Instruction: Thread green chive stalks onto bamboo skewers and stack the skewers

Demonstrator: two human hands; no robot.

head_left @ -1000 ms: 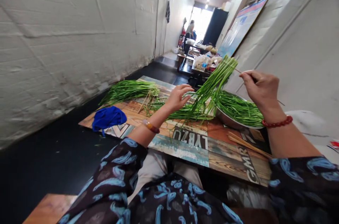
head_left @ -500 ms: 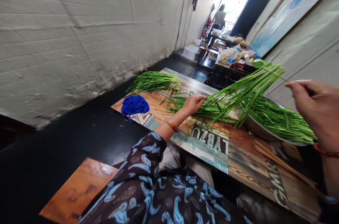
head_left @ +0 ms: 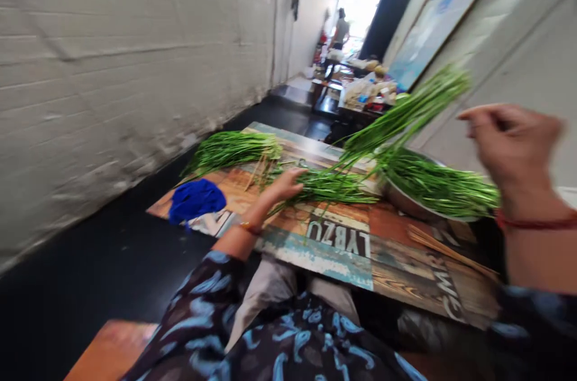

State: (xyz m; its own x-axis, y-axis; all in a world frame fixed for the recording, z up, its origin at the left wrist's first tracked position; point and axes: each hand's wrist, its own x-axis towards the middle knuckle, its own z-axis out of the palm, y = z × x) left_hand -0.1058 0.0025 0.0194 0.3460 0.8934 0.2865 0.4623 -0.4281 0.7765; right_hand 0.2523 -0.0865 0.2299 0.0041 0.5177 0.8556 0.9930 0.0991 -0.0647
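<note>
My right hand (head_left: pixel 509 140) is raised at the right, fingers pinched at the end of a skewer. The thin stick itself is lost in blur; a bunch of garlic chives (head_left: pixel 419 104) hangs off it, pale ends up and green tips drooping left. Low over the table, my left hand (head_left: pixel 288 184) has its fingers a little apart and nothing visible in them. Beside it lie loose chives (head_left: pixel 333 187). A metal bowl (head_left: pixel 408 204) heaped with more chives stands below the raised bunch.
On the table (head_left: pixel 324 261) rest a finished-looking pile of skewered chives (head_left: pixel 229 149), a blue cloth (head_left: pixel 196 199) and several bamboo skewers (head_left: pixel 444 249). A wall (head_left: pixel 135 68) runs along the left. Far back, a person (head_left: pixel 341 29) stands near a cluttered table.
My left hand has let go of the chive tips and drawn back to the left. The held bunch is lifted higher, and the camera view has turned to the right.
</note>
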